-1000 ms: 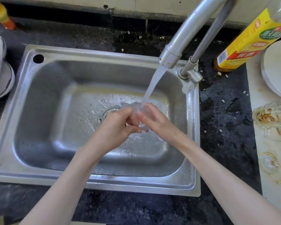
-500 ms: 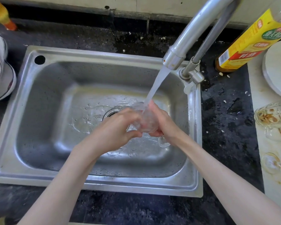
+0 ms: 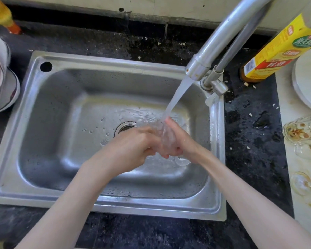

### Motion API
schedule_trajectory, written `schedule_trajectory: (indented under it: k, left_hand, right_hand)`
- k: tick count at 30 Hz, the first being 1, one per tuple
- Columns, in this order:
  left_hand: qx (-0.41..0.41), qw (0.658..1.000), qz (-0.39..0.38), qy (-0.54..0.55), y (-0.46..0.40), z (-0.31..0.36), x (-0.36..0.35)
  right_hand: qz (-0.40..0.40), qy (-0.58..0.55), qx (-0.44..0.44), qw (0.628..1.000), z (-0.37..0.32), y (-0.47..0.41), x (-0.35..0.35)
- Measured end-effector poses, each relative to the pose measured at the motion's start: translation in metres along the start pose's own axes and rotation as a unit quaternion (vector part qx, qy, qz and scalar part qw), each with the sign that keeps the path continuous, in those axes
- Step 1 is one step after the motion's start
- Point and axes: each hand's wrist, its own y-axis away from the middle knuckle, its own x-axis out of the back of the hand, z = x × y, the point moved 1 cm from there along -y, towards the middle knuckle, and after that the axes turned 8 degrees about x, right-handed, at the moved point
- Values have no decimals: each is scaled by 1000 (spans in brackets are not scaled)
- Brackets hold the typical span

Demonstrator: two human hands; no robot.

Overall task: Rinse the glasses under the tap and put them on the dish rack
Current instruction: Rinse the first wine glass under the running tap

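Note:
A clear stemmed glass (image 3: 166,136) is held over the steel sink (image 3: 104,203), right under the stream from the tap (image 3: 198,68). My right hand (image 3: 181,139) grips its bowl from the right, and the round foot shows below that hand. My left hand (image 3: 133,146) curls round the glass from the left, fingers against the bowl. Water runs over the rim and both hands. Two dirty glasses (image 3: 303,133) with brown stains lie on the pale board at the right.
A yellow-labelled bottle (image 3: 276,53) stands behind the tap on the dark counter. A white plate (image 3: 307,79) lies at the far right. Stacked bowls (image 3: 0,83) sit left of the sink. The drain (image 3: 125,127) is just left of my hands.
Both hands have kept rubbing the glass under the stream; the glass has turned more upright, with its foot showing below my right hand.

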Motion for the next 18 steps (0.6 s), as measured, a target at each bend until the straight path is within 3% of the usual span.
schedule_trajectory:
  k: [2, 6, 8, 11, 14, 18]
  left_hand:
    - [33, 999, 15, 7, 2, -2, 2]
    - [99, 984, 119, 87, 1, -9, -1]
    - [72, 986, 123, 82, 1, -7, -2]
    - [-46, 997, 67, 16, 0, -2, 0]
    - [-32, 997, 73, 6, 0, -7, 2]
    - [37, 980, 145, 133, 1, -17, -5]
  right_hand:
    - [-33, -6, -16, 999, 4, -1, 1]
    - [54, 54, 45, 996, 2, 6, 1]
    - [64, 38, 56, 996, -2, 7, -2]
    - [38, -59, 14, 997, -1, 4, -2]
    - [-2, -85, -32, 996, 1, 1, 1]
    - [60, 124, 0, 990, -1, 1, 2]
